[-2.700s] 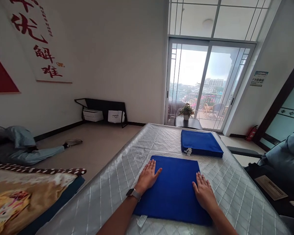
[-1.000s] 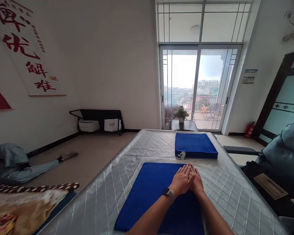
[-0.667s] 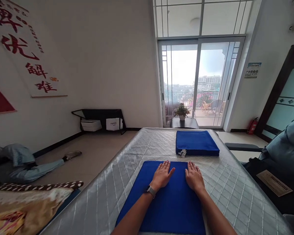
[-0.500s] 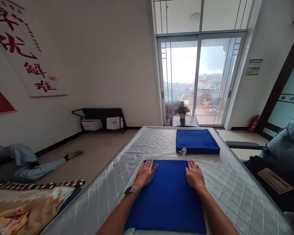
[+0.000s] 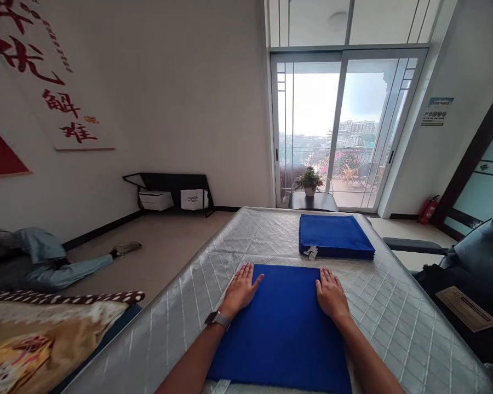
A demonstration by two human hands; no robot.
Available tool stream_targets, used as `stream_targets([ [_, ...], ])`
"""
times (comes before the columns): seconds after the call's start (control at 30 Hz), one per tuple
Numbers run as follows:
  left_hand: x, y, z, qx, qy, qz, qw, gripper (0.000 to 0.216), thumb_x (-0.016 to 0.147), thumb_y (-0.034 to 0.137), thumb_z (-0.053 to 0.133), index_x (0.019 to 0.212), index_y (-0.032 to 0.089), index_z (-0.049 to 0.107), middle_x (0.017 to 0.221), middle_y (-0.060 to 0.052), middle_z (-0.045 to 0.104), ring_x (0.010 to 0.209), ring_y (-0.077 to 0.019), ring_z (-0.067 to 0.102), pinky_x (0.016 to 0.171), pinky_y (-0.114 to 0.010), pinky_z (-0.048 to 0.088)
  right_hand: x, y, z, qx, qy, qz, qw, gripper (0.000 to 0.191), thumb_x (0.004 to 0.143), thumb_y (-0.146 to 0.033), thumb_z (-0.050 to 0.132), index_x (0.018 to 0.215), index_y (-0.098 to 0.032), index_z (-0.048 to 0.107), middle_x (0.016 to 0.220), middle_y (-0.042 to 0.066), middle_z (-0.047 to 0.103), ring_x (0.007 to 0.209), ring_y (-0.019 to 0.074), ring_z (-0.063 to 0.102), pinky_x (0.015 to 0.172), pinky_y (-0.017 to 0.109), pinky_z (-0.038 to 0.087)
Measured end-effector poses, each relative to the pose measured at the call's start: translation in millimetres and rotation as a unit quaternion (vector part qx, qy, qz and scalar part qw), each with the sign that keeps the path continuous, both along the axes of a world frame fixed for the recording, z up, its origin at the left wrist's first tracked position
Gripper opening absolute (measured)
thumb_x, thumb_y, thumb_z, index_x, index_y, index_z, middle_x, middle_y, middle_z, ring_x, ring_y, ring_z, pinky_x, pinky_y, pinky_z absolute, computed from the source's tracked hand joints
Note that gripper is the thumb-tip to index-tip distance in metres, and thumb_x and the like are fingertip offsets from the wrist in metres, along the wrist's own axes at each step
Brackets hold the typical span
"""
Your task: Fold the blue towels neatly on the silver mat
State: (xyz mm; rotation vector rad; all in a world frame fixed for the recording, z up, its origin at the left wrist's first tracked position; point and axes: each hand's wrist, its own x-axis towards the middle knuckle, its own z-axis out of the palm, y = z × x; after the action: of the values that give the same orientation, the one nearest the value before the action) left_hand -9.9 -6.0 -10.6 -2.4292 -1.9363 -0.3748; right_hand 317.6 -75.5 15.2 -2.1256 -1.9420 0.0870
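Observation:
A folded blue cloth (image 5: pixel 285 323) lies flat in front of me on a silver quilted mattress (image 5: pixel 189 306). My left hand (image 5: pixel 240 290) rests open, fingers spread, on the cloth's far left corner; a watch is on that wrist. My right hand (image 5: pixel 332 295) lies open and flat on the far right corner. Both palms press down and hold nothing. Farther along the mattress sits a stack of folded blue cloths (image 5: pixel 334 236) with a white tag at its near left corner.
A person in light blue clothes (image 5: pixel 45 262) lies on the floor at left. A patterned blanket (image 5: pixel 33 334) covers a bed at lower left. Beyond the mattress stand a small dark table with a potted plant (image 5: pixel 310 183) and sliding glass doors. Dark furniture stands at right.
A second ago my hands lay together at the middle of the cloth's far edge. They have slid apart to its left and right corners, and the view has tilted slightly.

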Motion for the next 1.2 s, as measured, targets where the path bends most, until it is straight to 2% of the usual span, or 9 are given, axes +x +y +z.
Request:
stream_targets([
  [0.2, 0.6, -0.8, 1.7, 0.0, -0.004, -0.003, 1.0, 0.089, 0.099, 0.069, 0.013, 0.157, 0.004, 0.031, 0.164, -0.02, 0.03, 0.153, -0.031, 0.027, 0.124, -0.047, 0.024, -1.2, -1.9, 1.4, 0.044, -0.006, -0.01, 0.999, 0.06, 0.101, -0.031, 0.023, 0.157, -0.012, 0.036, 0.165, 0.005, 0.03, 0.153, 0.0198, 0.023, 0.125, 0.038, 0.011],
  [0.3, 0.9, -0.5, 2.4, -0.005, -0.003, -0.002, 1.0, 0.092, 0.099, 0.071, 0.01, 0.156, 0.002, 0.031, 0.164, -0.021, 0.03, 0.153, -0.0305, 0.026, 0.124, -0.046, 0.024, -0.5, -2.6, 3.4, 0.041, -0.006, -0.005, 0.999, 0.059, 0.101, -0.029, 0.024, 0.156, -0.012, 0.039, 0.165, 0.005, 0.031, 0.153, 0.0201, 0.024, 0.125, 0.037, 0.013],
  [0.43, 0.8, 0.6, 1.0, -0.003, -0.003, 0.0, 1.0, 0.092, 0.098, 0.071, 0.011, 0.156, 0.002, 0.031, 0.164, -0.02, 0.03, 0.153, -0.0303, 0.026, 0.124, -0.045, 0.023, 3.4, -3.7, 3.7, 0.011, -0.009, 0.005, 1.0, 0.06, 0.101, -0.03, 0.021, 0.157, -0.011, 0.035, 0.165, 0.006, 0.03, 0.152, 0.0203, 0.026, 0.125, 0.038, 0.016],
  [0.57, 0.4, 2.2, -1.6, -0.004, -0.013, 0.002, 1.0, 0.091, 0.098, 0.071, 0.011, 0.157, 0.004, 0.031, 0.164, -0.019, 0.03, 0.153, -0.0308, 0.026, 0.124, -0.047, 0.024, 6.4, -5.6, 0.4, -0.02, -0.022, 0.015, 0.999, 0.062, 0.102, -0.035, 0.022, 0.159, -0.011, 0.031, 0.166, 0.007, 0.028, 0.153, 0.0219, 0.024, 0.125, 0.039, 0.014],
  [0.83, 1.5, 0.6, 0.8, -0.006, -0.013, 0.009, 1.0, 0.09, 0.099, 0.07, 0.014, 0.157, 0.003, 0.031, 0.164, -0.019, 0.03, 0.154, -0.0298, 0.025, 0.125, -0.046, 0.022, 6.1, -6.9, 1.1, -0.022, -0.028, 0.006, 0.999, 0.062, 0.103, -0.036, 0.021, 0.16, -0.012, 0.028, 0.166, 0.005, 0.028, 0.153, 0.0199, 0.025, 0.125, 0.037, 0.011],
  [1.2, 0.3, 2.3, -4.0, 0.018, -0.006, 0.001, 1.0, 0.086, 0.099, 0.067, 0.014, 0.157, 0.006, 0.031, 0.163, -0.018, 0.034, 0.153, -0.0313, 0.028, 0.124, -0.048, 0.025, 8.7, -5.9, 4.7, -0.027, -0.03, -0.007, 0.999, 0.062, 0.103, -0.037, 0.02, 0.16, -0.016, 0.03, 0.166, 0.002, 0.027, 0.152, 0.0178, 0.026, 0.123, 0.035, 0.017],
])
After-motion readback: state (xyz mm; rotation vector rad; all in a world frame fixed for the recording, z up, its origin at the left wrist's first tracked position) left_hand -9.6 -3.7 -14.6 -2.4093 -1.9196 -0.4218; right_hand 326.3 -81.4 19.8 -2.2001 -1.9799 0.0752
